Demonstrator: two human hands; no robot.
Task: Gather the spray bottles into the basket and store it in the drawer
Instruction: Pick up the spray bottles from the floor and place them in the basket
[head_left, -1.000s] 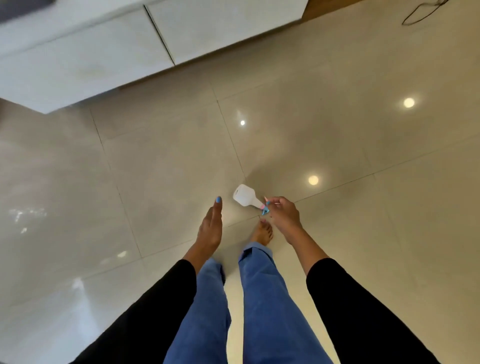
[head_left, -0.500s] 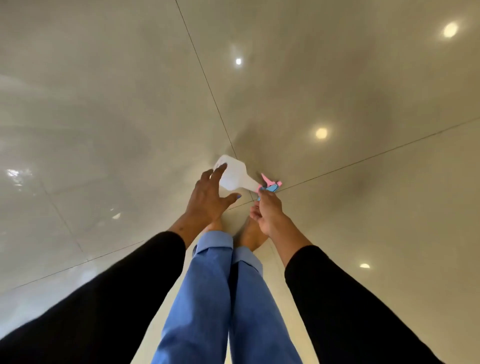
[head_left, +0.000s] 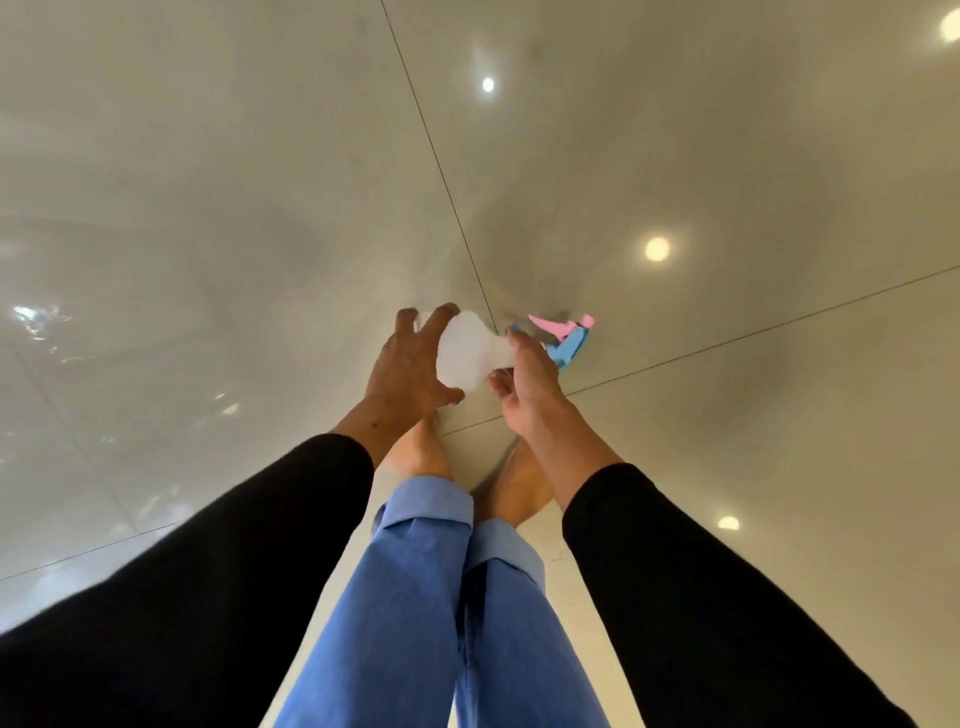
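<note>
A white spray bottle with a blue and pink trigger head lies sideways in both my hands, low over the floor in front of my bare feet. My left hand wraps around the bottle's wide body from the left. My right hand grips its narrow neck just below the trigger head. No basket and no drawer appear in the head view.
Glossy beige floor tiles fill the view, with dark grout lines crossing near the bottle and bright ceiling-light reflections. My legs in blue jeans and black sleeves fill the lower part.
The view tilted down, so the white cabinets left the frame. My left hand, first open beside the bottle, closed around its body while my right hand kept the neck.
</note>
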